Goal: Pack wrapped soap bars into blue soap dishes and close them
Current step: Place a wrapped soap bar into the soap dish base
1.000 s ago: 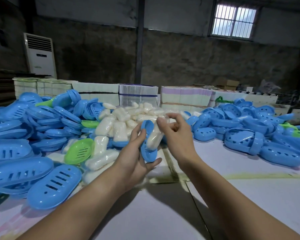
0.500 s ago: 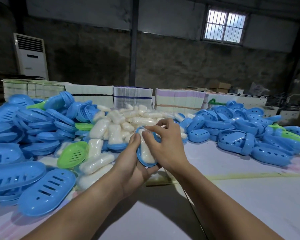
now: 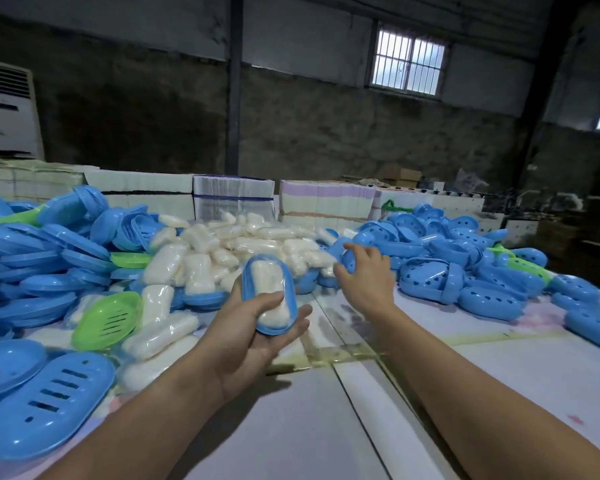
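One soap bar (image 3: 269,289) fills one blue dish (image 3: 257,268); left hand (image 3: 253,336) holds it.

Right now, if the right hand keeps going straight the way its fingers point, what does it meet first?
Most likely the blue lid just beyond the right hand; its fingertips look almost on it, though depth is unclear.

Left hand (image 3: 253,327) cupped palm-up, thumb curled over; right hand (image 3: 366,271) extended forward, fingers loosely spread, both forearms bare.
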The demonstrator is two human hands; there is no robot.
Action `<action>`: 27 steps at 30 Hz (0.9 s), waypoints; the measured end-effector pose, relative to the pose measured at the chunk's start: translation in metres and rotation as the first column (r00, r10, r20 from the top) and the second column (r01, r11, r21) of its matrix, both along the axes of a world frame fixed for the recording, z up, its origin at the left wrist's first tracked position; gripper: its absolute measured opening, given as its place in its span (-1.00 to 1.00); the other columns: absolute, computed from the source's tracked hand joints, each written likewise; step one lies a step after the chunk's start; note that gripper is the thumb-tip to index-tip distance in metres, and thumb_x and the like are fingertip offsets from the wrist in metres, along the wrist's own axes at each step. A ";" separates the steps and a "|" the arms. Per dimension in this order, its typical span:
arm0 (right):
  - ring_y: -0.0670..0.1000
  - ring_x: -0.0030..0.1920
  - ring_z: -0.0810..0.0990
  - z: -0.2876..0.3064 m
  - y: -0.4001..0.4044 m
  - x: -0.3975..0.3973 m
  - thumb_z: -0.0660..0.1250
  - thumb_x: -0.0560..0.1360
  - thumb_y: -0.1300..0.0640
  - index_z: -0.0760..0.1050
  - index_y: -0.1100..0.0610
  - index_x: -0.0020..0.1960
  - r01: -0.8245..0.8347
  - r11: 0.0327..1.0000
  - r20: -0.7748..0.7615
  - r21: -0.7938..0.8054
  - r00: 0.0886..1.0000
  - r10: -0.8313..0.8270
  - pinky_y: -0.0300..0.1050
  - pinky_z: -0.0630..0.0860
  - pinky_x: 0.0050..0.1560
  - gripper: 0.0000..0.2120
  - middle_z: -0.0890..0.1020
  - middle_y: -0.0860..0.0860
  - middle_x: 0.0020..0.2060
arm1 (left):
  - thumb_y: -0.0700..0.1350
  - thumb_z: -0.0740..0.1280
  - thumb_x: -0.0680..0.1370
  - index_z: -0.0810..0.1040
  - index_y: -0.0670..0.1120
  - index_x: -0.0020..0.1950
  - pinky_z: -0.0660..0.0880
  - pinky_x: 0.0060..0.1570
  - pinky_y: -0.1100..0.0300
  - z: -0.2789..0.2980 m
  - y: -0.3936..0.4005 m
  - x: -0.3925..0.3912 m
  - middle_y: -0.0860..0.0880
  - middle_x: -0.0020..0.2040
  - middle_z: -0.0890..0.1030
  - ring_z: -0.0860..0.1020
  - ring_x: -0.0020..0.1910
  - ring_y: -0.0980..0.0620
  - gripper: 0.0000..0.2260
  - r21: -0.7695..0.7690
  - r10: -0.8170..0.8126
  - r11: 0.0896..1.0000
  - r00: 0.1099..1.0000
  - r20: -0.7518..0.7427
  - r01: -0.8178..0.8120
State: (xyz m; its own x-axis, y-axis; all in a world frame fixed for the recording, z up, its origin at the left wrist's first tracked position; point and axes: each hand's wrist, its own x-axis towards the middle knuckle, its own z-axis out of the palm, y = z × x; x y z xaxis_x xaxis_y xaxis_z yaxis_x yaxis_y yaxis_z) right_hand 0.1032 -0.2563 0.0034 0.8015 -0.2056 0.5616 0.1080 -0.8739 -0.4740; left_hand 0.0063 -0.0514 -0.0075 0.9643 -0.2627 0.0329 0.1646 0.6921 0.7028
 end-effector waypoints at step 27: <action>0.08 0.03 0.52 0.000 -0.065 0.005 0.36 0.54 0.11 0.54 0.09 -0.07 0.004 0.968 -0.065 0.249 0.998 0.012 -0.06 0.43 -0.07 -0.94 0.60 -0.02 -0.22 | -0.29 0.41 0.37 0.50 0.14 0.35 0.67 -0.15 -0.10 -0.002 -0.004 -0.004 -0.24 0.27 0.60 0.68 0.05 -0.33 -0.40 0.047 -0.066 0.997 0.996 0.062 0.064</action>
State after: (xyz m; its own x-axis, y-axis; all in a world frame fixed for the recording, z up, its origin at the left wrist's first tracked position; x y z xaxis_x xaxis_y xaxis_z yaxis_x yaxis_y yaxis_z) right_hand 0.1078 -0.3209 0.0029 0.8358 -0.3291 0.4395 0.0731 -0.7267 -0.6830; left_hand 0.0020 -0.0557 -0.0092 0.9414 -0.3274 0.0806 0.1619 0.6487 0.7436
